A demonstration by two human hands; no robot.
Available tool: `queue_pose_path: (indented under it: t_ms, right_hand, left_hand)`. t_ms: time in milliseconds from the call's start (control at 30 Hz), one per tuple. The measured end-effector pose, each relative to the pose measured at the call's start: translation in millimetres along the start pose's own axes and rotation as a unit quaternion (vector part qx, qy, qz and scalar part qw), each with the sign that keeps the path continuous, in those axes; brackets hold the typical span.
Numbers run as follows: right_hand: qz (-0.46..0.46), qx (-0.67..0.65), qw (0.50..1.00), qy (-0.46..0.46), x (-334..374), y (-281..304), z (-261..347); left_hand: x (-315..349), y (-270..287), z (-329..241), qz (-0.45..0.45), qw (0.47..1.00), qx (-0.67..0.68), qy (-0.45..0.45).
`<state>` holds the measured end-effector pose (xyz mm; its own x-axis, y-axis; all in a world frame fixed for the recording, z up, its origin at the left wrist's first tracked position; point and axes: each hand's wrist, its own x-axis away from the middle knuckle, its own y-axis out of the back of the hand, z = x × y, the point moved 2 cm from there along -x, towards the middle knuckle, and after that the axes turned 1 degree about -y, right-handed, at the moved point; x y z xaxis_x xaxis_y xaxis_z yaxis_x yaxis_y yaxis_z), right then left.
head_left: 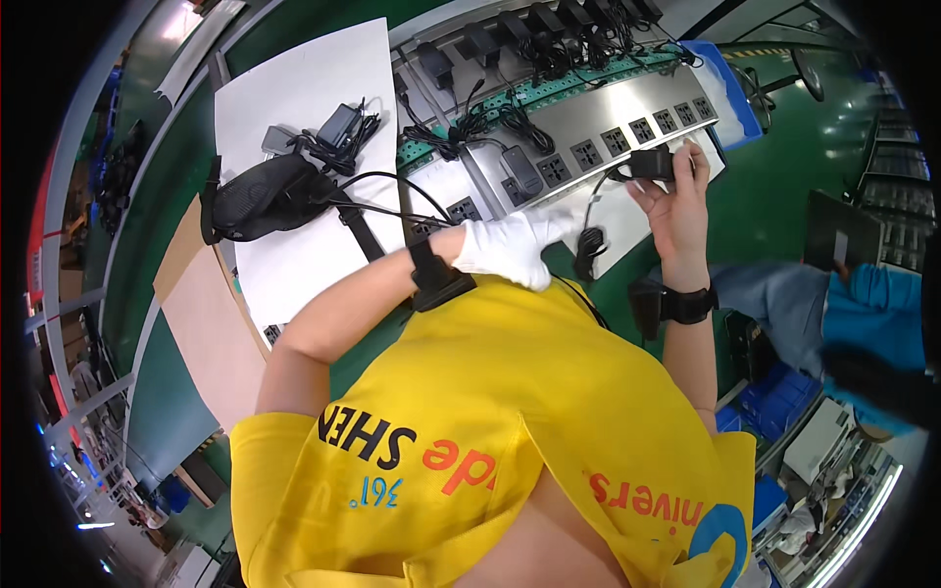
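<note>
My right hand (678,201), bare, grips a black power adapter (649,165) between thumb and fingers, at the right end of the metal socket strip. The adapter's cable drops to a tied black coil (588,247) hanging near a white sheet. My left hand (505,247), in a white glove, is in front of the strip, left of the coil. Its fingers point right, slightly blurred, with the thumb apart, and I see nothing in them. Close to it, another black adapter (520,171) sits on the socket strip (608,124).
Several adapters with bundled cables (549,44) line the back of the bench. On a white board (304,88) at left lie more adapters (339,125) and a black mesh-covered device (270,199). A blue bin (735,93) stands beyond the strip. A person in blue (867,318) is at right.
</note>
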<state>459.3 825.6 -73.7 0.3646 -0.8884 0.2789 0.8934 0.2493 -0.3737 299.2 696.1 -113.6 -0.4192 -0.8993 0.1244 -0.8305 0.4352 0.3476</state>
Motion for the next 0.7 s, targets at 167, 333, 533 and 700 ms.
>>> queue_pose_path:
  t_ms: [167,333,533,700]
  right_hand:
    - [0.029,-0.134,0.988,-0.072,3.5,12.3,-6.1]
    - [0.119,-0.109,0.983,-0.085,20.0,8.9,-16.8]
    - [-0.003,0.035,0.999,-0.016,18.7,25.2,-11.3]
    - [-0.011,0.27,0.963,0.004,18.2,12.7,-31.1]
  left_hand:
    - [13.0,12.0,-7.1,-0.058,0.909,0.408,0.058]
    - [-4.8,18.8,-19.6,-0.052,0.925,0.345,0.151]
    - [10.2,34.0,14.6,0.002,0.951,0.3,0.07]
    - [1.2,99.2,-36.2,-0.257,0.918,0.291,0.084]
